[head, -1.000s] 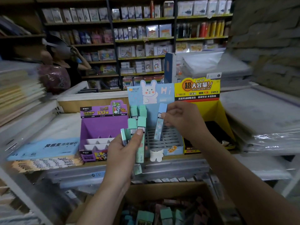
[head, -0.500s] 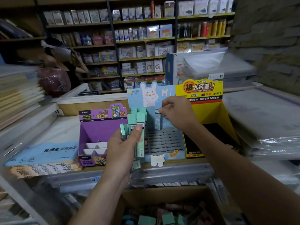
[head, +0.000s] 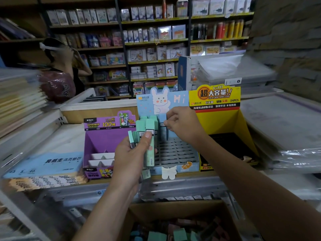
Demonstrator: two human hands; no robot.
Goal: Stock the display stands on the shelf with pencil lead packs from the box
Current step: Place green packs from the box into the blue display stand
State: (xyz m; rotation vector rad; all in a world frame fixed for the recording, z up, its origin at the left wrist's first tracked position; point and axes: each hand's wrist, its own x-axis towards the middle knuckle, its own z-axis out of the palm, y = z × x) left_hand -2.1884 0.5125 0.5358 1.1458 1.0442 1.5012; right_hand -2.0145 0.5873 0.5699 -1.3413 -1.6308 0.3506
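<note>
Several mint-green flat plastic lead packs (head: 150,136) fan upright in your left grip (head: 130,159), thumb clamped across them. Your right grip (head: 185,126) pinches one slim pale-blue pack (head: 161,117) near its top, long axis vertical, at the back row of the blue cardboard rabbit stand (head: 178,100). The stand's grey slotted grid (head: 175,152) lies directly beneath; right hand nearer. The brown carton (head: 173,212) of loose packs sits below the shelf.

The left hand (head: 131,162) is rising from the lower middle of the frame, its thumb pressing a fan of green pencil lead packs (head: 149,150) against curled fingers. The right hand (head: 182,125), forearm stretching in from the lower right, is pinching a blue pencil lead pack (head: 162,126) at centre frame.
</note>
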